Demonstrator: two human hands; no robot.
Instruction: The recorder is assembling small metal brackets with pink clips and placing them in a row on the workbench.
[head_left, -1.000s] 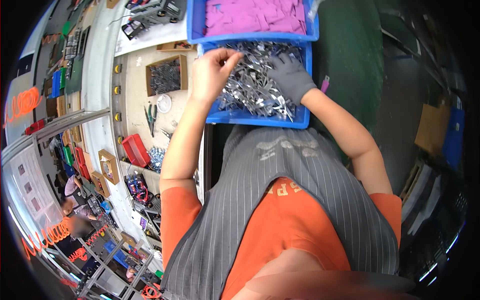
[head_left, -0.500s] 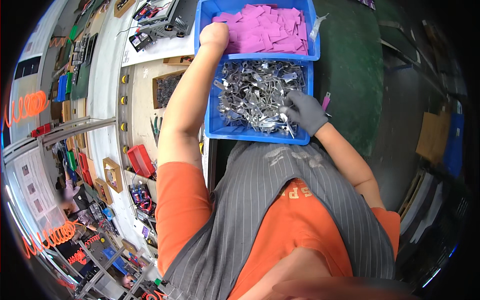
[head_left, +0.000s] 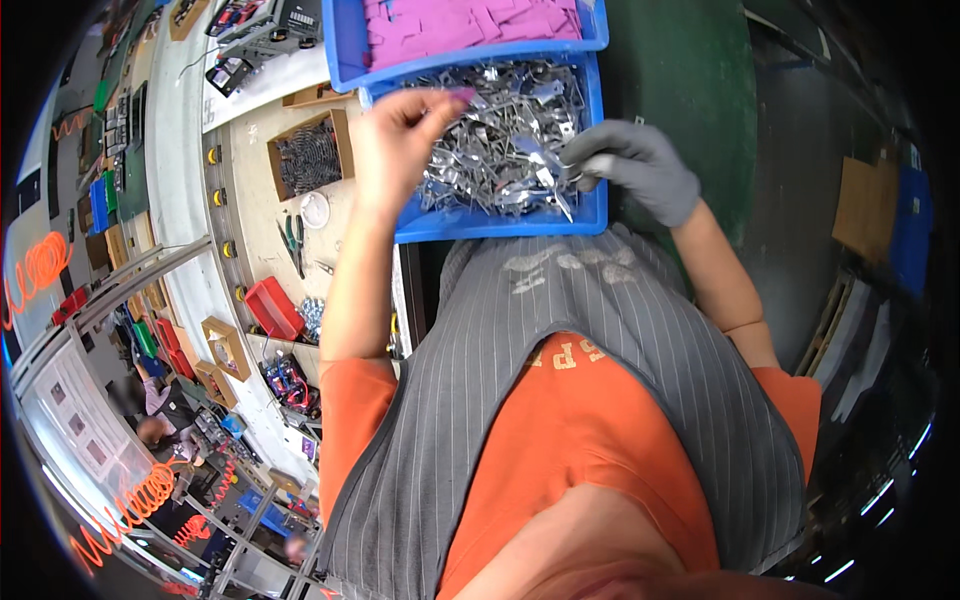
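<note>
My bare left hand (head_left: 405,135) is above the left side of a blue bin (head_left: 597,205) heaped with shiny metal brackets (head_left: 500,150). Between its thumb and forefinger shows the end of a small purple strip (head_left: 463,95). Over the right side of that bin, my grey-gloved right hand (head_left: 640,170) pinches a thin metal bracket (head_left: 552,178), partly hidden by the fingers. Directly beyond stands a second blue bin (head_left: 592,30) full of flat purple strips (head_left: 460,30).
Left of the bins a workbench holds a wooden box of dark small parts (head_left: 310,158), pliers (head_left: 292,243), a white round lid (head_left: 314,210) and a red tray (head_left: 273,308). Green flooring (head_left: 680,90) lies to the right. Another person (head_left: 165,410) is far left.
My left hand has come back from the purple bin, now with a purple strip in its fingers. The right hand has lifted slightly from the brackets, one in its pinch. The view has shifted.
</note>
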